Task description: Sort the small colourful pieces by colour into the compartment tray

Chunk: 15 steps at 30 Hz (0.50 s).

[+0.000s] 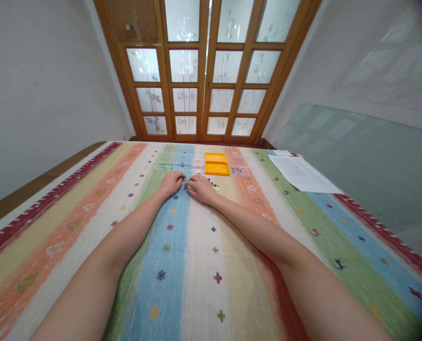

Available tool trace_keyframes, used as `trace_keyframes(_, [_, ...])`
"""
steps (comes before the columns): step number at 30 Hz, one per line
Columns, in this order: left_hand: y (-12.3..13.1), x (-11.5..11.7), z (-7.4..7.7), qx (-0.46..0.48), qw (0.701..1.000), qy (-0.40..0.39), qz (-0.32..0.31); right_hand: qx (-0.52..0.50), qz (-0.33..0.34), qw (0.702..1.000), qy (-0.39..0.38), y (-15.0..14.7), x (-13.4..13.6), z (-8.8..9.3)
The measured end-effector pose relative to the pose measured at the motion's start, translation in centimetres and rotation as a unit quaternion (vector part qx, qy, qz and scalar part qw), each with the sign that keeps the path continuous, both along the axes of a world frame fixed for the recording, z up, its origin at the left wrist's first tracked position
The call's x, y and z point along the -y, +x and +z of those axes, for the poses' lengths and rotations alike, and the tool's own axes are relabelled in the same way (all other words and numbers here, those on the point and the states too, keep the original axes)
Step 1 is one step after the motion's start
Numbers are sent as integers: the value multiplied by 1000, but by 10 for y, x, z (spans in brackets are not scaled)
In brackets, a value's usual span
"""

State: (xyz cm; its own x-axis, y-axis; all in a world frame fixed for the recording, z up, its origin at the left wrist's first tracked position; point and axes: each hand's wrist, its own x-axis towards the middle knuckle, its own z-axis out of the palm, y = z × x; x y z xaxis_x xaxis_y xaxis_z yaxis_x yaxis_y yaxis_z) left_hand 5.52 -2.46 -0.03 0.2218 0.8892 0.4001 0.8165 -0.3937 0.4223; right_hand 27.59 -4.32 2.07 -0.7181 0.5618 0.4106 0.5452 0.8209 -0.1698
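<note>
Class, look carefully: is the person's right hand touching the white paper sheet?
Apart. The head view shows a wide stretch of striped tablecloth between the right hand and the white paper sheet.

One left hand (173, 183), one right hand (201, 188), one orange box (216, 162).
The box had two compartments; green pieces (167, 167), blue pieces (236, 171) and mixed pieces (214, 186) each numbered several, too small for an exact count. There were two papers, one large sheet (301, 175) and one small sheet (282, 153), one striped cloth (175, 267), one counter (47, 178), fifteen glass panes (184, 100) and one brown panel (134, 21).
</note>
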Motion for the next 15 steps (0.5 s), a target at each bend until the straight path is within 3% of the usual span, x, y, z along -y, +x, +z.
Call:
trace_keyframes(9, [0,1,2,-19,1000,-5,-1,37,-23,999,20,-13,-7,0])
trace_keyframes(15, [0,2,3,-15,1000,-15,-1,-5,-17,1000,7,-10,-12,-6])
